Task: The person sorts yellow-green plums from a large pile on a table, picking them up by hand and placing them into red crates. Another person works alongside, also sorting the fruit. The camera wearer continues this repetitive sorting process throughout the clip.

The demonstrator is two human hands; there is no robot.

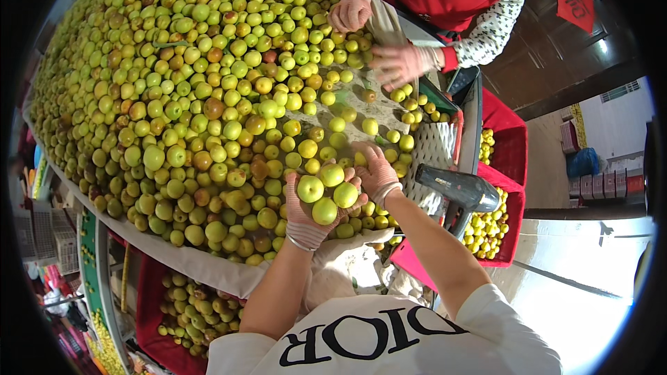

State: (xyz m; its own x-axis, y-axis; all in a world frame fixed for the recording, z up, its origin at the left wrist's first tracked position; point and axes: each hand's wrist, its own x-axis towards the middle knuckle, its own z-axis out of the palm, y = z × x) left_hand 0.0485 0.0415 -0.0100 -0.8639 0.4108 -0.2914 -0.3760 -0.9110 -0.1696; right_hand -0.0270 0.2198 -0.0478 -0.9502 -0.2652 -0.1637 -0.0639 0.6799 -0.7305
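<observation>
A broad heap of green and brownish jujube fruits (177, 109) covers the cloth-lined table before me. My left hand (315, 213), in a thin striped glove, is palm up near the table's near edge and holds several green jujubes (324, 211). Just right of it, my right hand (375, 169), gloved alike, reaches over the cloth with its fingers spread, beside a few loose fruits; nothing shows in its grasp. Beyond it lies a white perforated chute (435, 146) at the table's right end.
Across the table, a co-worker's gloved hands (404, 65) are over the fruits, one blurred. A dark hair dryer (458, 187) sits by the chute. Red-lined crates (508, 219) holding fruit stand at the right; another red crate (151, 323) is below left, near a green conveyor (91, 255).
</observation>
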